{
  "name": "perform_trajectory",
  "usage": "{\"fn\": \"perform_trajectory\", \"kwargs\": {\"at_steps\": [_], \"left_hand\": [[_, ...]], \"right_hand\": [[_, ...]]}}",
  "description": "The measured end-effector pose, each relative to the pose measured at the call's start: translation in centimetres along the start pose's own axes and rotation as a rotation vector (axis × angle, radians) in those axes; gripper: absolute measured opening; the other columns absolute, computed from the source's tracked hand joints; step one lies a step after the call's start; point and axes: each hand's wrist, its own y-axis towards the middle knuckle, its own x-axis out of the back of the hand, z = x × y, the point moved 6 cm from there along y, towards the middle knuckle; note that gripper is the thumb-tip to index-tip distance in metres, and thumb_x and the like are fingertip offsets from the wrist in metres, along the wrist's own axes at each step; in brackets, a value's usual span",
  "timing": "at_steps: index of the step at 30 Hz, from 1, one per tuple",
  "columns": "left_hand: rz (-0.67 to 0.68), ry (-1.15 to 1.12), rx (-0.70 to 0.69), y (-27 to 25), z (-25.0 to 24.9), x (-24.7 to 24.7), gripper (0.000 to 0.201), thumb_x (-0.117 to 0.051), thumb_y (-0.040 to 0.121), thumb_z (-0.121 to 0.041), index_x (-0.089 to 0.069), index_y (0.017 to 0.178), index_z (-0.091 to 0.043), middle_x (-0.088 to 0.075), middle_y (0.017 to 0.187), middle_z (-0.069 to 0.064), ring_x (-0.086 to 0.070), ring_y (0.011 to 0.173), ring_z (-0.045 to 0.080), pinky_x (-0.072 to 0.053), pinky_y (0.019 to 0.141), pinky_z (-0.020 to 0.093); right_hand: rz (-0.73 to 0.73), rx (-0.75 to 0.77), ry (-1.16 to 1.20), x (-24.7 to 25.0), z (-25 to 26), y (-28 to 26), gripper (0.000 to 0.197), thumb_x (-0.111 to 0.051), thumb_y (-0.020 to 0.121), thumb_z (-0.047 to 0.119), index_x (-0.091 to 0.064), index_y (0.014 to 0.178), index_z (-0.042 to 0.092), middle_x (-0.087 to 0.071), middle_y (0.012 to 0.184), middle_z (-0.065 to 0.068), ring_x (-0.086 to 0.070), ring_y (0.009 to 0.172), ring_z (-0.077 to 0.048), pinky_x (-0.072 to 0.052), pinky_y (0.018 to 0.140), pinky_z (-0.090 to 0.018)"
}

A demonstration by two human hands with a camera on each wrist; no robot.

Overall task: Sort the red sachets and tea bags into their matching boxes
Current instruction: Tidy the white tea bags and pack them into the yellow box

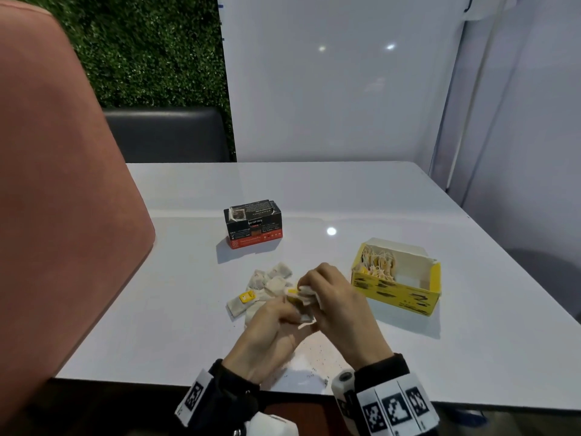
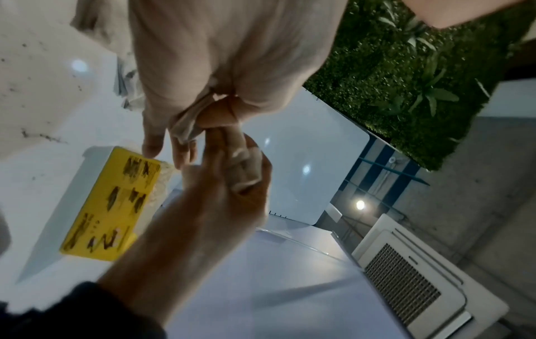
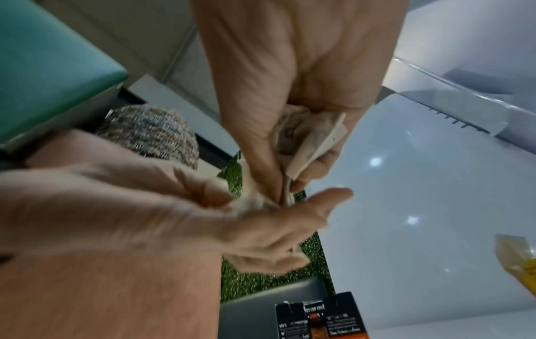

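Over the white table (image 1: pixel 314 196), both hands meet. My right hand (image 1: pixel 306 287) grips a small bundle of tea bags (image 3: pixel 307 137) between thumb and fingers. My left hand (image 1: pixel 292 313) pinches a tea bag (image 2: pixel 185 123) right against the right hand's bundle (image 2: pixel 246 170). A loose pile of tea bags (image 1: pixel 264 286) with yellow tags lies just left of the hands. The open yellow box (image 1: pixel 396 292), partly filled with tea bags, stands to the right. A black and red box (image 1: pixel 253 225) stands further back. No red sachets show on the table.
A pink chair back (image 1: pixel 56 184) fills the left side. A dark seat (image 1: pixel 166 133) and a green hedge wall sit behind the table, white panels at the back and right. Tea crumbs (image 1: pixel 317 350) speckle the table by its near edge.
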Motion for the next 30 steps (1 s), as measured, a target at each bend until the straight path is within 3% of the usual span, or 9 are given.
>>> {"fn": "perform_trajectory", "kwargs": {"at_steps": [3,5,7,12,18,20,24,28,30], "left_hand": [[0.04,-0.166,-0.005,-0.5,-0.5,0.0,0.031,-0.03,0.074,0.013,-0.057,0.084,0.001,-0.058,0.082,0.015,-0.055,0.078,0.023,-0.045,0.079,0.035],[0.068,-0.226,0.001,-0.6,-0.7,0.0,0.022,-0.04,0.078,0.003,-0.054,0.094,-0.001,-0.056,0.087,0.016,-0.055,0.081,0.023,-0.043,0.077,0.033],[0.055,-0.209,0.01,-0.2,-0.5,0.4,0.021,-0.048,0.084,-0.006,-0.055,0.103,0.0,-0.057,0.093,0.016,-0.055,0.084,0.023,-0.042,0.075,0.032],[-0.005,-0.144,0.013,0.3,0.2,1.2,0.031,-0.037,0.089,0.001,-0.057,0.111,0.007,-0.063,0.106,0.021,-0.059,0.096,0.029,-0.044,0.096,0.044],[-0.041,-0.059,0.05,0.4,0.8,2.1,0.025,-0.04,0.093,-0.002,-0.061,0.106,0.004,-0.065,0.091,0.018,-0.062,0.08,0.026,-0.051,0.091,0.049],[-0.031,-0.022,0.061,0.2,0.9,1.8,0.022,-0.048,0.092,-0.011,-0.067,0.1,-0.002,-0.066,0.09,0.014,-0.063,0.081,0.024,-0.05,0.092,0.046],[-0.011,0.073,0.054,0.0,0.6,0.9,0.02,-0.059,0.082,-0.024,-0.077,0.086,-0.016,-0.067,0.092,0.008,-0.063,0.083,0.019,-0.05,0.092,0.043],[0.002,-0.001,0.145,0.3,0.7,0.9,0.02,-0.06,0.082,-0.025,-0.075,0.091,-0.015,-0.069,0.09,0.008,-0.062,0.083,0.023,-0.049,0.093,0.046],[-0.008,0.043,0.106,0.6,0.3,1.2,0.019,-0.061,0.083,-0.02,-0.072,0.096,-0.01,-0.068,0.091,0.01,-0.063,0.084,0.022,-0.053,0.09,0.044]], "right_hand": [[0.101,-0.001,0.045,-0.9,-0.2,-0.1,0.022,-0.057,0.08,0.013,-0.055,0.101,0.016,-0.052,0.101,0.0,-0.05,0.095,-0.017,-0.042,0.067,-0.02],[0.173,-0.042,0.137,-1.1,-0.4,-0.1,0.028,-0.061,0.084,0.014,-0.056,0.111,0.014,-0.053,0.11,-0.001,-0.047,0.104,-0.015,-0.034,0.077,-0.013],[0.232,-0.098,0.236,-0.8,-0.6,-0.2,0.034,-0.066,0.082,0.015,-0.054,0.114,0.015,-0.056,0.111,-0.001,-0.049,0.102,-0.013,-0.034,0.075,-0.008],[0.214,-0.256,0.525,0.0,-1.6,-0.9,0.018,-0.057,0.09,0.012,-0.048,0.105,0.018,-0.065,0.103,0.005,-0.062,0.091,-0.007,-0.051,0.074,-0.026],[0.064,-0.521,0.924,0.3,-3.5,-1.2,0.01,-0.058,0.088,0.005,-0.063,0.096,0.008,-0.069,0.091,-0.015,-0.068,0.083,-0.025,-0.054,0.081,-0.047],[0.03,-0.576,0.997,0.3,-3.7,-1.4,0.016,-0.064,0.083,0.003,-0.064,0.098,0.009,-0.069,0.093,-0.02,-0.069,0.079,-0.028,-0.056,0.076,-0.045],[0.058,-0.633,0.982,-0.4,-3.7,-1.1,0.027,-0.068,0.081,0.009,-0.055,0.106,0.009,-0.067,0.094,-0.018,-0.068,0.071,-0.021,-0.052,0.058,-0.024],[0.106,-0.69,1.104,-1.8,-3.9,0.0,0.021,-0.05,0.093,0.016,-0.052,0.114,0.01,-0.063,0.109,-0.018,-0.063,0.09,-0.02,-0.05,0.077,-0.033],[0.124,-0.696,1.222,-2.2,-3.7,0.5,0.026,-0.041,0.098,0.02,-0.051,0.118,0.008,-0.064,0.106,-0.016,-0.062,0.09,-0.019,-0.05,0.075,-0.033]]}}
